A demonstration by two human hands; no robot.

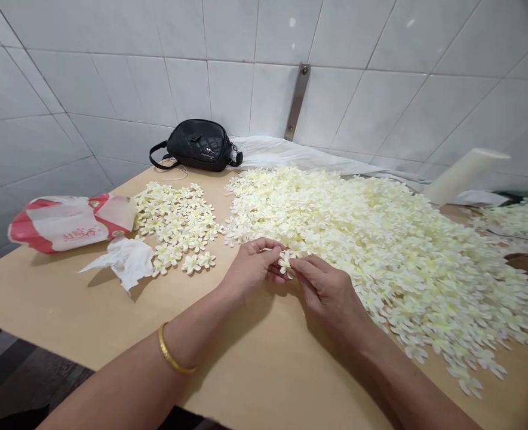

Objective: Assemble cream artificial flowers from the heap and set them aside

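Between my two hands, over the middle of the table, is a small white artificial flower (pixel 285 263) with a pale yellow centre. My left hand (pixel 255 263) pinches it from the left between thumb and fingers. From the right, my right hand (pixel 327 283) grips its edge with thumb and forefinger. Just beyond and to the right spreads a large heap of the same flowers (pixel 335 209). A smaller pile of flowers (pixel 178 218) lies to the left of my hands. Part of the held flower is covered by my fingertips.
At the table's left lies a red and white tissue packet (pixel 73 224), with a crumpled tissue (pixel 127 263) beside it. A black bag (pixel 199 145) stands at the back near the tiled wall (pixel 228 89). A pale cylinder (pixel 463 176) leans behind the heap. The wooden table (pixel 246 364) ends at the front left.
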